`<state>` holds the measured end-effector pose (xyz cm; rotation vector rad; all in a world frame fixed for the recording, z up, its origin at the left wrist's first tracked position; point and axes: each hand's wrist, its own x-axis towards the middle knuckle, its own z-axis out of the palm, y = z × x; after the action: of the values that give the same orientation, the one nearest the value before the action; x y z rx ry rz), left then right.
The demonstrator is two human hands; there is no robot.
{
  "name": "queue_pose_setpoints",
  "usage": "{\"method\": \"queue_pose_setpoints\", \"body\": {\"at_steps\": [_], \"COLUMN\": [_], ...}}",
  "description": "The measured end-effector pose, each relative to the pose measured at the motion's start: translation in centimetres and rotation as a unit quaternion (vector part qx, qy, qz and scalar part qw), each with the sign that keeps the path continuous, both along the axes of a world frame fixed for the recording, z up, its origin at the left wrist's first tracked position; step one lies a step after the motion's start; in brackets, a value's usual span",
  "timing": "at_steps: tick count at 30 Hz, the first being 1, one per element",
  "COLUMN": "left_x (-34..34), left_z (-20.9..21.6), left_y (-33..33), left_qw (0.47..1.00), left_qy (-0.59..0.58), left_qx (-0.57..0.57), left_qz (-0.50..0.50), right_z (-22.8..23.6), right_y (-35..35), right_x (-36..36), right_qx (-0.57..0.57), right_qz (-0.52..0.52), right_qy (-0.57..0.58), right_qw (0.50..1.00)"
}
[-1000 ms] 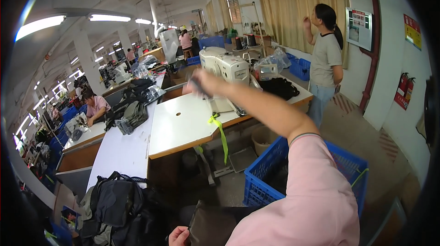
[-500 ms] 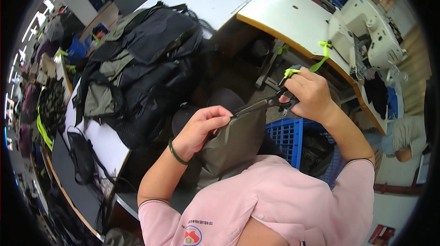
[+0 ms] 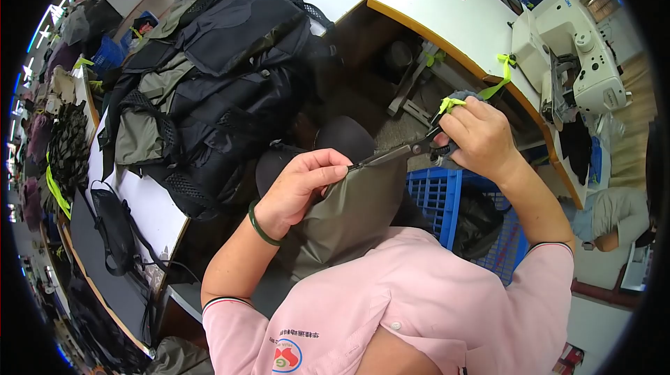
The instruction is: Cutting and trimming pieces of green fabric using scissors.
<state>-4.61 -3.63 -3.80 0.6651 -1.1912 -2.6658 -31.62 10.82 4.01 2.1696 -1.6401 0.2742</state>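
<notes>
A piece of olive-grey fabric (image 3: 352, 218) hangs over my lap, its top edge pinched between the thumb and fingers of my left hand (image 3: 307, 183). My right hand (image 3: 480, 134) is wrapped round the handles of dark scissors (image 3: 394, 155), whose blades point left along the fabric's top edge, the tips close to my left fingertips. Yellow-green ribbon is tied at the scissors' handles and runs toward the sewing machine table. Whether the blades are cutting at this instant is hard to see.
Black and olive backpacks (image 3: 244, 47) are heaped on the white table at the left. A blue plastic crate (image 3: 436, 200) with dark material stands by my right side. Beyond my right hand, a white sewing machine (image 3: 576, 54) sits on a wood-edged table (image 3: 447, 12). Another person's sleeve (image 3: 618, 211) shows far right.
The view has shifted slightly. Both hands keep their hold, and the scissors still lie along the fabric's top edge, their blades now looking closer together.
</notes>
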Motion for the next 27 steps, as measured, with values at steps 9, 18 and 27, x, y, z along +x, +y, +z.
{"method": "queue_pose_setpoints", "body": {"at_steps": [9, 18, 27], "left_x": [-0.20, -0.26, -0.12], "left_z": [0.20, -0.09, -0.40], "left_y": [0.00, 0.18, 0.11], "left_qw": [1.000, 1.000, 0.999], "left_qy": [-0.009, 0.001, 0.009], "left_qx": [-0.027, -0.022, -0.044], "left_qz": [-0.004, -0.007, -0.018], "right_z": [0.01, 0.21, -0.08], "right_y": [-0.66, -0.62, -0.18], "right_x": [0.48, 0.43, 0.73], "right_qx": [0.015, 0.020, 0.032], "right_qz": [0.008, 0.016, 0.013], "right_qy": [-0.014, -0.011, -0.017], "right_qw": [1.000, 1.000, 0.999]}}
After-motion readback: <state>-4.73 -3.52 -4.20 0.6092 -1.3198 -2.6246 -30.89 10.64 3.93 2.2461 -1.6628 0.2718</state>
